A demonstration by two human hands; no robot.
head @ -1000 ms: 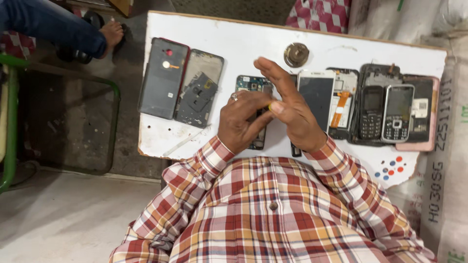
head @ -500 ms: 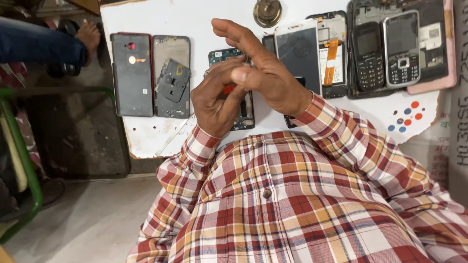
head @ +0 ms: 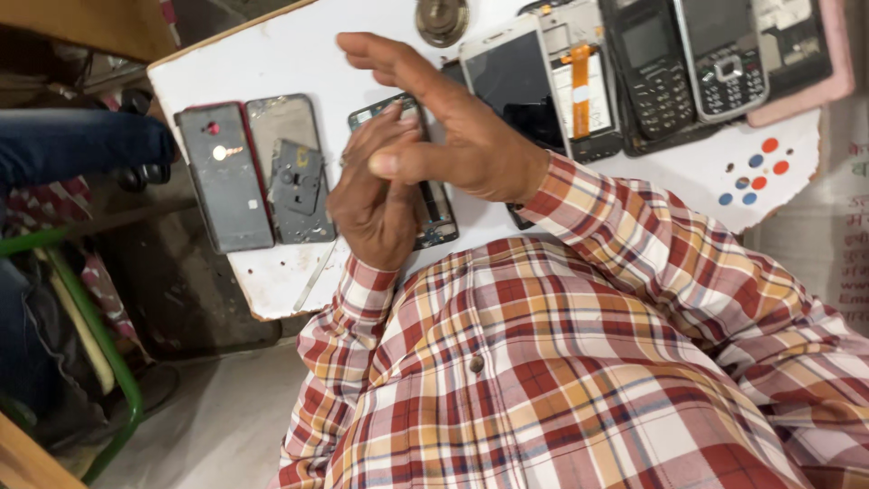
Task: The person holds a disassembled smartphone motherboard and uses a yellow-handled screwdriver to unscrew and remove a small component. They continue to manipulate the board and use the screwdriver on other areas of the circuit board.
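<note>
Opened phone (head: 433,204), back removed and circuit board showing, lies flat on the white counter (head: 272,63), mostly covered by both hands. Head view: left hand (head: 376,195) rests on the phone, fingers curled down onto its upper part; whether this grip pinches anything cannot be told, since the fingertips are hidden behind the other hand. Right hand (head: 453,127) is just above and overlapping the left, thumb (head: 398,163) pressed against the left fingers, remaining fingers extended and loosely spread toward the counter's far edge; nothing visible in its grip. Left of the hands, just beside: grey phone frame (head: 294,172) with a loose part on it, then dark back cover (head: 222,177) touching it. Beyond the right hand: round brass-coloured piece (head: 442,18). Right of the hands: white-framed phone (head: 511,77), open frame with orange flex strip (head: 579,86), two keypad phones (head: 688,63). Both sleeves are red plaid.
</note>
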